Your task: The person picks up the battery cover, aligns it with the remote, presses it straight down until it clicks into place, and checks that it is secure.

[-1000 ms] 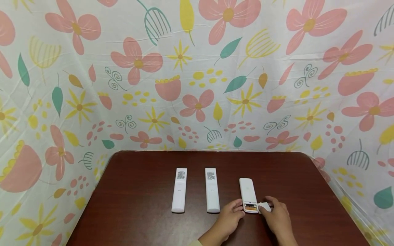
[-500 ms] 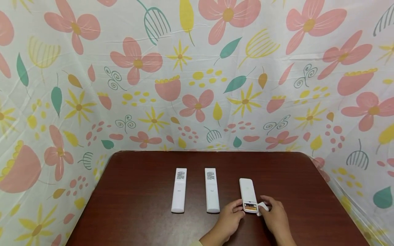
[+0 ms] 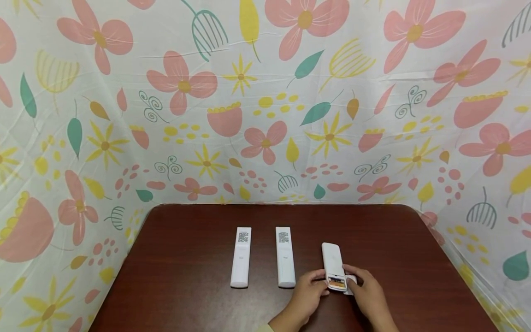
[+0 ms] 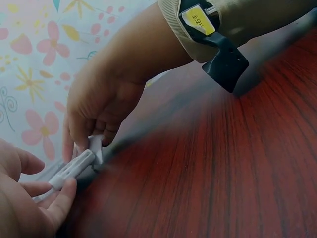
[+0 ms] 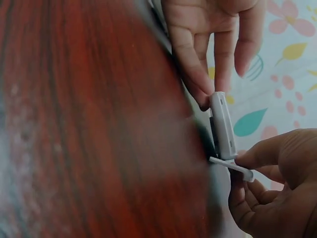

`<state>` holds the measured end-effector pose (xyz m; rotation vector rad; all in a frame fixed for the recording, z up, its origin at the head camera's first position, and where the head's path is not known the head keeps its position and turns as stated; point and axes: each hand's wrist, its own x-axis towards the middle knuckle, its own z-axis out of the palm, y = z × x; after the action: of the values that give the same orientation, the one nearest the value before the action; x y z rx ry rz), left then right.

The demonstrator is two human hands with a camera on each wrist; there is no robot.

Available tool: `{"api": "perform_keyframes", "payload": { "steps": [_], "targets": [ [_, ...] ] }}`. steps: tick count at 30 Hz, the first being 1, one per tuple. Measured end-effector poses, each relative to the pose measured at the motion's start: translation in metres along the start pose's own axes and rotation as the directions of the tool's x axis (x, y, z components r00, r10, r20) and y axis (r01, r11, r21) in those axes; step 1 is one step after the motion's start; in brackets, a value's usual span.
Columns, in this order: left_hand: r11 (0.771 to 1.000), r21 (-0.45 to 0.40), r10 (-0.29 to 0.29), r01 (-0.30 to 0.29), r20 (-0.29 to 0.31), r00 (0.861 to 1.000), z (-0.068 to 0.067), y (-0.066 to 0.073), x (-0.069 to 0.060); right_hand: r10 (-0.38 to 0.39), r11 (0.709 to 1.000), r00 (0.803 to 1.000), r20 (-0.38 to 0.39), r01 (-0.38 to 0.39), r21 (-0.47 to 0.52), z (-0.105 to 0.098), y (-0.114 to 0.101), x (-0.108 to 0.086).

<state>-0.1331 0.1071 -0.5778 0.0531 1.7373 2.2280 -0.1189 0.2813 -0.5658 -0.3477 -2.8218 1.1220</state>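
Observation:
A white remote control (image 3: 332,258) lies back side up at the right of the table, its battery compartment (image 3: 337,282) uncovered with batteries inside. My left hand (image 3: 306,295) holds the remote's lower left side; in the left wrist view, thumb and finger pinch its end (image 4: 74,171). Between the thumb and fingers of my right hand (image 3: 368,293) is a small white battery cover (image 3: 351,286), right beside the open compartment. A right fingertip reaches the remote's right side. The right wrist view shows the cover (image 5: 233,168) angled across the near end of the remote (image 5: 223,124).
Two longer white remotes, one at left (image 3: 241,258) and one in the middle (image 3: 285,258), lie face down on the dark wooden table (image 3: 182,267). A flower-patterned cloth (image 3: 265,92) hangs behind the table and along its sides.
My right hand has shifted left and turned the cover, which now sits closer to the remote. The remote's far end has moved slightly toward me. The two other remotes stay put.

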Motion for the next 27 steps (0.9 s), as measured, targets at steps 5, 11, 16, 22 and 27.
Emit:
{"api": "perform_keyframes", "payload": {
  "steps": [5, 11, 16, 22, 27],
  "targets": [
    [0.999, -0.034, -0.021, 0.021, -0.006, 1.000, 0.000, -0.001, 0.002, 0.009, 1.000, 0.999, 0.040, -0.010, 0.022, -0.002, -0.001, -0.001],
    [0.999, -0.032, -0.018, 0.017, -0.021, 1.000, -0.001, -0.001, 0.003, 0.008, 0.999, 0.998, 0.058, -0.010, 0.039, -0.002, -0.002, -0.005],
    [0.999, -0.028, -0.019, 0.018, -0.029, 0.999, -0.001, -0.003, 0.004, 0.013, 0.999, 0.998, 0.054, -0.015, 0.038, 0.000, -0.004, -0.007],
    [1.000, 0.014, -0.011, 0.011, -0.023, 1.000, -0.002, -0.004, 0.004, 0.041, 0.997, 0.997, 0.058, -0.045, 0.070, 0.001, -0.006, -0.009],
    [0.999, 0.038, -0.012, 0.013, -0.028, 1.000, -0.002, -0.006, 0.005, 0.053, 0.994, 0.996, 0.073, -0.060, 0.093, 0.000, -0.009, -0.011]
  ]
}}
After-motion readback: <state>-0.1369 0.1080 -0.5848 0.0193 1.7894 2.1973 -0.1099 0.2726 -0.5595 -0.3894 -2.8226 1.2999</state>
